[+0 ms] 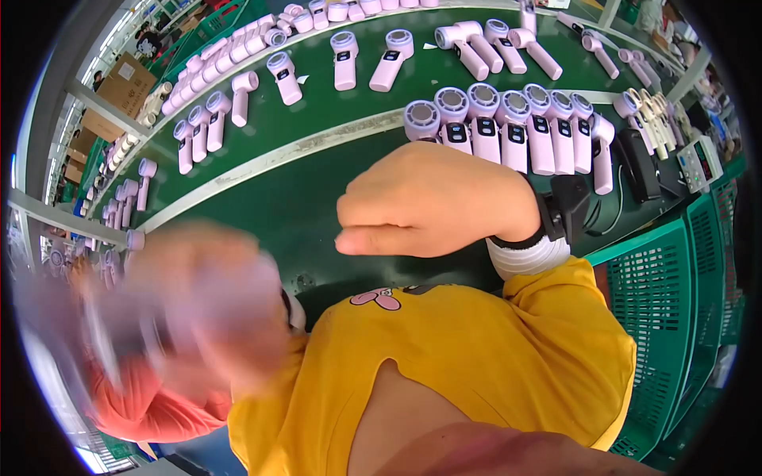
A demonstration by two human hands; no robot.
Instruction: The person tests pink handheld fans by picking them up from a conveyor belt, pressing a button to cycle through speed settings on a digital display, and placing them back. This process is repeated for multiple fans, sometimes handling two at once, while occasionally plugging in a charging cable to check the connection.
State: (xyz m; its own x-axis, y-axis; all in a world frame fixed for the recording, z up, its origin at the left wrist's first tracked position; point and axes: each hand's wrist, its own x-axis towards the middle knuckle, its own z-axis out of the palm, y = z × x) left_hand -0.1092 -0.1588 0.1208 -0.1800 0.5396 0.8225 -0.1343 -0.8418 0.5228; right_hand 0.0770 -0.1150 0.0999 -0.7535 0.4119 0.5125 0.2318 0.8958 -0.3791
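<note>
My right hand (432, 198) is over the green table, its back up and its fingers curled closed. Whatever may lie inside those fingers is hidden from view. Just beyond it, a row of pale pink handheld fans (514, 143) with round heads and small dark displays lies side by side. At the left, my left hand (214, 293) is smeared by motion. A blurred pale purple and grey shape (119, 317) shows at its outer side, too smeared to name. The fingers of that hand cannot be made out.
A green worktable (270, 186) has a pale raised strip (270, 159) across it. More pink fans (345, 59) stand and lie beyond the strip. Green plastic crates (651, 309) are at the right, near a small white meter (698, 164). A person's red sleeve (151, 404) is at lower left.
</note>
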